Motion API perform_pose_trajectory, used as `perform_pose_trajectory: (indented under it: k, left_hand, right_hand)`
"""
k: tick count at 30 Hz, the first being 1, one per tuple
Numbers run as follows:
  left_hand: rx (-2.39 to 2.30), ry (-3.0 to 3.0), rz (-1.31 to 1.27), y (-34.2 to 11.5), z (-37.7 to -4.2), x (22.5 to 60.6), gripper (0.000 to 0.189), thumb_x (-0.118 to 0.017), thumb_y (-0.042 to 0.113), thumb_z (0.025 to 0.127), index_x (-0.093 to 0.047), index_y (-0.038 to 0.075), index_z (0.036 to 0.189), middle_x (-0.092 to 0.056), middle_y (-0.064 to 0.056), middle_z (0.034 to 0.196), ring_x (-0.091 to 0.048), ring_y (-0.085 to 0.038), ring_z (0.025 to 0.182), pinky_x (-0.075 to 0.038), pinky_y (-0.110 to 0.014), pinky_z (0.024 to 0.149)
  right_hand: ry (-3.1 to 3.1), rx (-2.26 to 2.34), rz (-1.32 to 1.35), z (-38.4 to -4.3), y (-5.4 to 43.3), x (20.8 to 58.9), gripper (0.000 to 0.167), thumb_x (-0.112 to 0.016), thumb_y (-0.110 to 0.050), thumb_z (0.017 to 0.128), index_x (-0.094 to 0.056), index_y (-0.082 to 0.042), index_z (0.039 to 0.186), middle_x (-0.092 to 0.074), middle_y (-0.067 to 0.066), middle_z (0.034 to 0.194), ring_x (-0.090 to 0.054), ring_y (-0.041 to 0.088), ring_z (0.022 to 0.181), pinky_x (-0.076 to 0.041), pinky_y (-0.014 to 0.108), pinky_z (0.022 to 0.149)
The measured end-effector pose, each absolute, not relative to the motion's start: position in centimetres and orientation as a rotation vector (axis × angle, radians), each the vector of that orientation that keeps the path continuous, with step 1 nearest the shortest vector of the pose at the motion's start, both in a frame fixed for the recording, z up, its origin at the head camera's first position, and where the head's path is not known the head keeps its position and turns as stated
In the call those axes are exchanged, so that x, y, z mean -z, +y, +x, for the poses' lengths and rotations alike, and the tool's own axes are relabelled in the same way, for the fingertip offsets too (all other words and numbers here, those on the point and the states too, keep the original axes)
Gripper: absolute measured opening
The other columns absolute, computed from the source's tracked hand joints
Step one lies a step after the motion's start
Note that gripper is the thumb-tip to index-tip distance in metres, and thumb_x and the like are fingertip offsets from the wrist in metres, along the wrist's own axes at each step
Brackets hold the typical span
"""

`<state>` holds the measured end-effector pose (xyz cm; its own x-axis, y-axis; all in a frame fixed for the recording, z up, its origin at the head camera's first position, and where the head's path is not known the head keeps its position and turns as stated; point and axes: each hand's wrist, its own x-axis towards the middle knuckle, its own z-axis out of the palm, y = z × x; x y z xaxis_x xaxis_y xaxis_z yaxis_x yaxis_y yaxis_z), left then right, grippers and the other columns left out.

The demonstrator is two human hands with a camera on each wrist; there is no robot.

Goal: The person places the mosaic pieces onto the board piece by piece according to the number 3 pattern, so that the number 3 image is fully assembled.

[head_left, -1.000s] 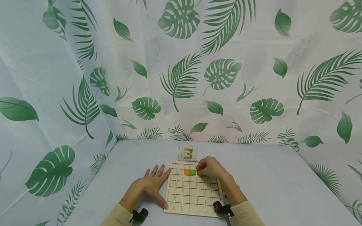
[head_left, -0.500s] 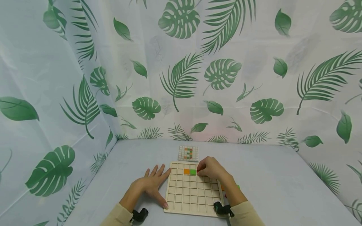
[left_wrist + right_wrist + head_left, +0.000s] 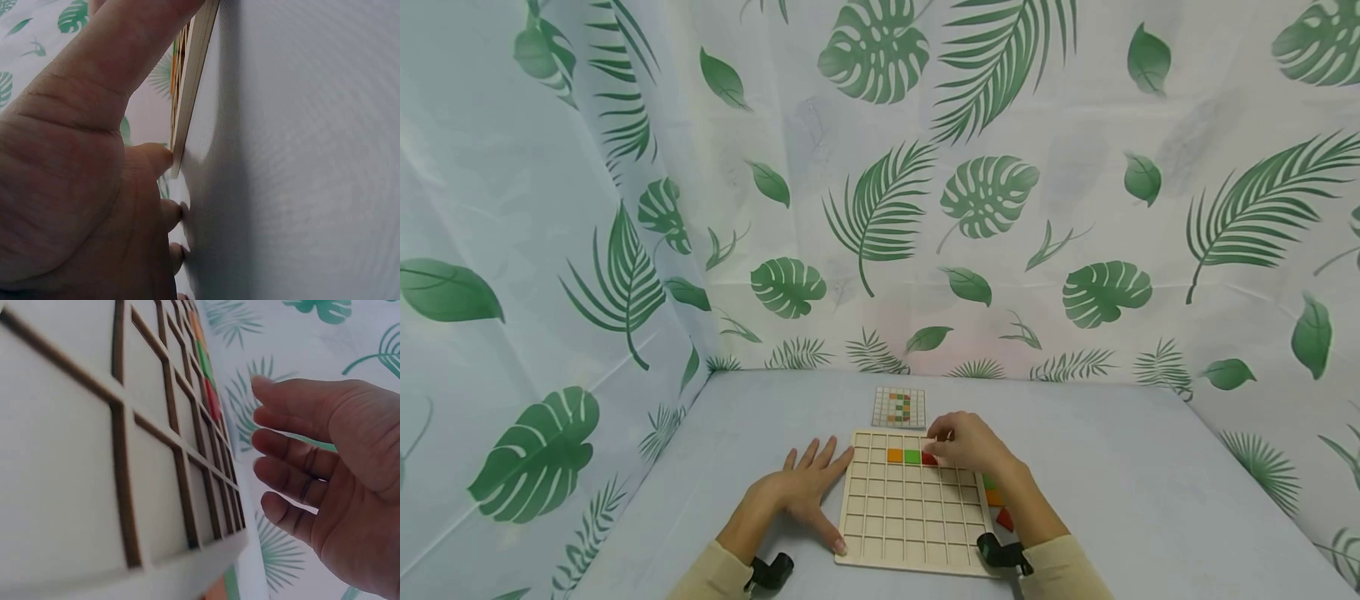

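Observation:
A wooden grid board lies on the table. Orange, green and red tiles fill a row of cells near its far edge. My left hand has its fingers spread, with the thumb at the board's near left corner and the index fingertip at its left edge. Just above the red tile is my right hand; the right wrist view shows its loosely bent fingers apart from the tile and holding nothing.
Behind the board lies a small printed card with a coloured grid pattern. Loose tiles, including an orange one and a red one, lie against the board's right side, partly under the right forearm. A leaf-patterned curtain stands behind the table.
My right hand has let go of the red tile and moved slightly up and to the right, leaving the tile beside the green one. The left hand stays where it was.

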<state>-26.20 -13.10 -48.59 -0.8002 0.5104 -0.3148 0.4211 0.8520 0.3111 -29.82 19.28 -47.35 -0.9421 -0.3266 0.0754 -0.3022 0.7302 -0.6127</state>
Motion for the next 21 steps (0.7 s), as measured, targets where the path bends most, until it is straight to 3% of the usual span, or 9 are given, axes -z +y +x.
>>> perform_pose_trajectory:
  k: [11, 21]
  left_hand:
    - [-0.312, 2.639, 0.689, -13.2, -26.2, 48.6, 0.143, -0.089, 0.074, 0.061, -0.009, 0.026, 0.169, -0.002, -0.016, 0.176, 0.004, -0.043, 0.162, -0.004, -0.072, 0.125]
    - [-0.326, 2.635, 0.686, -13.2, -26.2, 48.6, 0.143, -0.089, 0.074, 0.06, -0.009, 0.026, 0.169, -0.001, -0.015, 0.176, 0.004, -0.043, 0.162, -0.003, -0.072, 0.125]
  right_hand:
    - [2.912, 0.983, -0.449, -29.6, 21.5, 46.8, 0.022, -0.079, -0.025, 0.093, -0.077, -0.01, 0.109, -0.069, -0.001, 0.098, -0.057, 0.016, 0.082, -0.052, 0.032, 0.074]
    - [2.897, 0.996, -0.4, -29.5, 23.1, 46.6, 0.023, -0.08, -0.022, 0.092, -0.077, -0.007, 0.109, -0.069, 0.001, 0.095, -0.058, 0.018, 0.083, -0.051, 0.033, 0.074]
